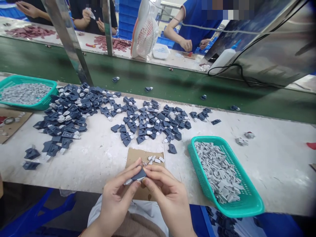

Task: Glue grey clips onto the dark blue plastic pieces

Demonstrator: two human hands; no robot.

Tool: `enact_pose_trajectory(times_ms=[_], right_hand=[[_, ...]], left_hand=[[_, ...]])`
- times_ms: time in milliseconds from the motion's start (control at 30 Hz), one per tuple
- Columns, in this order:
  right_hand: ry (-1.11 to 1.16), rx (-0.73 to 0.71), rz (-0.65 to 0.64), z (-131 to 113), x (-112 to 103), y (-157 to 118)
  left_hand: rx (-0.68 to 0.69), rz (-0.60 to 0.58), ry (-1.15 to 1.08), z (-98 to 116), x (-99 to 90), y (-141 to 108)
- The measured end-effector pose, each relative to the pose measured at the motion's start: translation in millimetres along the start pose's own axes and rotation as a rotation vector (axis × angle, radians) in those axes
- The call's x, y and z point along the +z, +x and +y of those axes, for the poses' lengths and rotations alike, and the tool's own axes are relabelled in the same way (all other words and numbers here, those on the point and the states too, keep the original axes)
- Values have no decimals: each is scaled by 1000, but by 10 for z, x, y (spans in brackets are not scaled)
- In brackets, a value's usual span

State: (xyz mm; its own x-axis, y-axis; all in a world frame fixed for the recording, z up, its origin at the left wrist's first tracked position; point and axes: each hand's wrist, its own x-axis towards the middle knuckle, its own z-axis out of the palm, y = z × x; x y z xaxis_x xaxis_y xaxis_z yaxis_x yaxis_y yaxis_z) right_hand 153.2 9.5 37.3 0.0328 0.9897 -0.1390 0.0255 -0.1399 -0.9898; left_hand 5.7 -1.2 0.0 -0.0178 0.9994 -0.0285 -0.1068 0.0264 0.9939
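Note:
A dark blue plastic part (pixel 138 175) with a pale piece along its lower edge is held over the front of the table. My left hand (pixel 120 191) pinches its left side between thumb and fingers. On its right side, my right hand (pixel 166 190) grips it the same way, the fingertips of both hands almost meeting. Under and behind the hands lies a piece of brown cardboard (pixel 133 156) with several small light-grey pieces (pixel 157 160) on it. Farther back, many dark blue parts with pale tips (pixel 148 121) are spread over the white table.
A green basket of grey pieces (pixel 251 204) stands at the right, another green basket (pixel 44 104) at the far left. A large heap of blue parts (pixel 71 108) lies left. Behind runs a green belt (pixel 138 77); people work beyond it.

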Motion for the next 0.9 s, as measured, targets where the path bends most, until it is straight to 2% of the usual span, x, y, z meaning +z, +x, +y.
enact_pose_trajectory(times_ms=[167,267,433,633,700,767,800,900], right_hand=[[-107,-145,23,31,24,-28],[-108,-149,43,12,36,-12],[-66,-75,18,6,33,69],[-114,-137,80,46,66,210],[-140,-167,76,12,35,289],[-146,-185,62,-37,-37,362],[-141,-188,73,-59,-88,385],[-119,-190,181,-66,-277,378]], left_hand=[[144,-30,55,-8,-17,5],[186,-23,53,-4,-9,40],[131,-61,46,-21,-27,151],[107,-71,11,87,-5,330],[82,-110,10,213,-3,496],[66,-131,115,375,-24,792],[69,-124,192,458,-44,996],[92,18,419,660,-132,1805]])
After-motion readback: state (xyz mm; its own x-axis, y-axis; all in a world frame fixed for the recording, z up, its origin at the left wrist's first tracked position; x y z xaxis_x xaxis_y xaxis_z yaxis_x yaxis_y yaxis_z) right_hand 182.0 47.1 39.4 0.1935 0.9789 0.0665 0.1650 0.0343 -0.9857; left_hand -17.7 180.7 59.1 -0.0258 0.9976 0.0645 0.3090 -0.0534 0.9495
